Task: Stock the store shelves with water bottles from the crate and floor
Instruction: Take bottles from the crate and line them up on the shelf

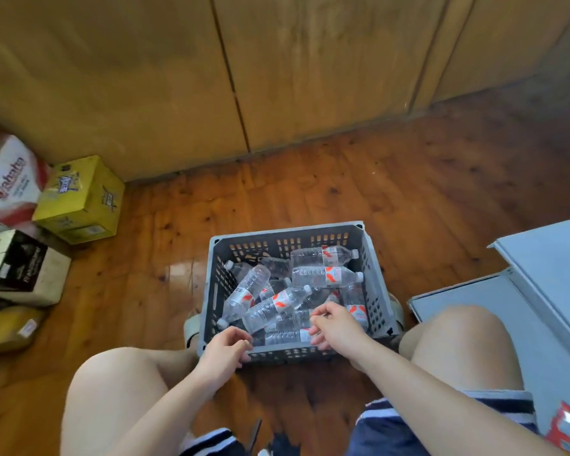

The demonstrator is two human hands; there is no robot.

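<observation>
A grey slotted plastic crate (372, 258) stands on the wooden floor between my knees. Several clear water bottles (323, 276) with red-and-white labels lie jumbled inside it. My left hand (226, 350) hovers over the crate's near rim with fingers loosely curled, holding nothing. My right hand (336, 325) reaches into the crate's near side, fingers curled just above a lying bottle (282, 336); whether it grips that bottle I cannot tell.
Stacked cardboard boxes stand at the left: a yellow one (79, 200), a white and red one (9, 182) and a dark one (20, 268). A pale blue-grey cabinet (520, 301) is at the right. Wooden wall panels rise behind the crate.
</observation>
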